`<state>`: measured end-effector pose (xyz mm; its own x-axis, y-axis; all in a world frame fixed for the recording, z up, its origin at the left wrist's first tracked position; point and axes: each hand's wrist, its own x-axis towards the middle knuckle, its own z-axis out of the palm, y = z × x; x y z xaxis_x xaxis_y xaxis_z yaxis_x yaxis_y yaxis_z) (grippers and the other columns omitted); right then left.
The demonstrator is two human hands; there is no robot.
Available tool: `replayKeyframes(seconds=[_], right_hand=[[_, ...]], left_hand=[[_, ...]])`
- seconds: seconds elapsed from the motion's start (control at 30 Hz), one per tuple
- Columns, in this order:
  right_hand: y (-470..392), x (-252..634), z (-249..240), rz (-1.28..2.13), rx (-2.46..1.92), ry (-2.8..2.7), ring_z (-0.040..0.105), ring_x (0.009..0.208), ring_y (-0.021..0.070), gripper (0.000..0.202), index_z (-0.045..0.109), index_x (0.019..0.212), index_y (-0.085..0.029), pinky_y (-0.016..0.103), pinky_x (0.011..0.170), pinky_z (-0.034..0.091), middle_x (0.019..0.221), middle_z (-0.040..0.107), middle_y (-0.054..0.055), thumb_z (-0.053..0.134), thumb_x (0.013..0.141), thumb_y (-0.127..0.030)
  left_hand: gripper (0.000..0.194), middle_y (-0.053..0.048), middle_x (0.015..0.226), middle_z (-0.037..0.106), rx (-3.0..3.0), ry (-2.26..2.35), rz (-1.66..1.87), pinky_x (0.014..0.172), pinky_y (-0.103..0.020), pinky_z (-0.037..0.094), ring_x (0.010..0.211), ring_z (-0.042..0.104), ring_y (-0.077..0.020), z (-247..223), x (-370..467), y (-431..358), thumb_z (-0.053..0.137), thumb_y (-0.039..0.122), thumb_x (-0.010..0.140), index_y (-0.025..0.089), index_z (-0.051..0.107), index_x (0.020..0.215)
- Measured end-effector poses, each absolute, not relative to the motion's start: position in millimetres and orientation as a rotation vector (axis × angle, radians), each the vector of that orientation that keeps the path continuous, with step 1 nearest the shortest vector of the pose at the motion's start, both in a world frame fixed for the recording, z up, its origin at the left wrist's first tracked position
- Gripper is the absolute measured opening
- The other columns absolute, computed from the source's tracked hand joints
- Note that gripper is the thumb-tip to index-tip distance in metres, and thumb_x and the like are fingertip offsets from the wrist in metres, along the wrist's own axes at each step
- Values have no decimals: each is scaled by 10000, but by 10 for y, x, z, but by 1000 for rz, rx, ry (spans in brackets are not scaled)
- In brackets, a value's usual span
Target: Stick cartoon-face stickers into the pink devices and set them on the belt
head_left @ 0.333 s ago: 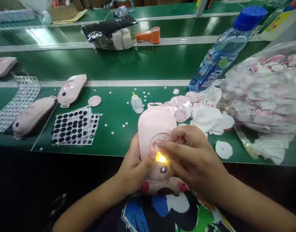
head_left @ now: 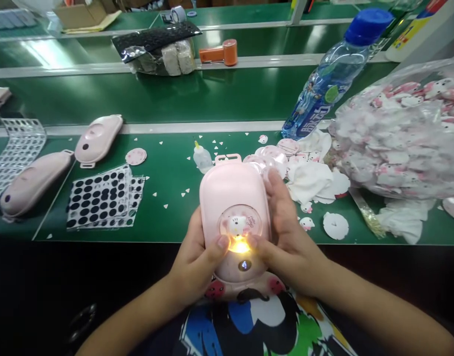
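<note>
A pale pink rounded plastic device [head_left: 232, 185] with a loop at its top stands tilted between my two hands. On its front are a round cartoon-cat sticker [head_left: 237, 222], a glowing yellow light [head_left: 239, 244] and a small dark oval display [head_left: 245, 265]. My left hand [head_left: 201, 259] grips the left side, its thumb beside the light. My right hand [head_left: 286, 232] wraps the right side, with its thumb tip at the light's right edge. The fingers behind the device are hidden.
Similar pink devices [head_left: 99, 141] and sheets of black dots [head_left: 99, 198] lie left. A small dropper bottle [head_left: 202, 157] stands behind the device. Round stickers [head_left: 273, 158], white backing paper [head_left: 310, 180], a drink bottle [head_left: 325, 81] and a bag of cat-shaped pieces [head_left: 405, 143] crowd the right.
My right hand has moved off the round sticker to the device's right side and now grips it. The cat sticker has come into sight. The whole view has shifted slightly.
</note>
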<state>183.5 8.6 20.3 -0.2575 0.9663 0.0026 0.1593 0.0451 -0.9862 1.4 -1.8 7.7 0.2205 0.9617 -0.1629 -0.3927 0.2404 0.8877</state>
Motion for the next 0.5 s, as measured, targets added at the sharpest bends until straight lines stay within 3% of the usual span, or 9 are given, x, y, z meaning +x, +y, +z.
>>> replayKeyframes(seconds=[0.07,0.13,0.3,0.5], right_hand=[[55,1798,174,1660,-1066,-1234,380,1397,254,891,-80,1500,-514,496,1063,466,1620,150,-33,569,929,-298],[37,1765,172,1824,-960,-984,497,1313,251,885,-27,1494,-544,479,997,529,1596,245,-31,591,922,-271],[26,1724,203,1876,-871,-831,685,1024,221,905,56,1486,-562,403,781,630,1419,508,6,619,889,-178],[-6,1705,219,1837,-909,-821,690,998,212,912,107,1475,-568,384,765,627,1393,517,2,635,864,-145]], left_hand=[[407,-2,1195,685,818,863,1115,878,-297,581,1067,658,-200,91,12,-24,648,276,896,345,560,1287],[387,-6,1174,696,802,868,1116,854,-315,594,1047,671,-214,99,15,-24,654,277,889,346,573,1261],[406,-18,1187,694,826,903,1134,856,-328,597,1060,668,-229,76,9,-31,685,273,864,337,576,1250],[534,-29,1201,684,876,914,1127,842,-311,602,1044,668,-223,56,4,-50,724,261,832,331,523,1322]])
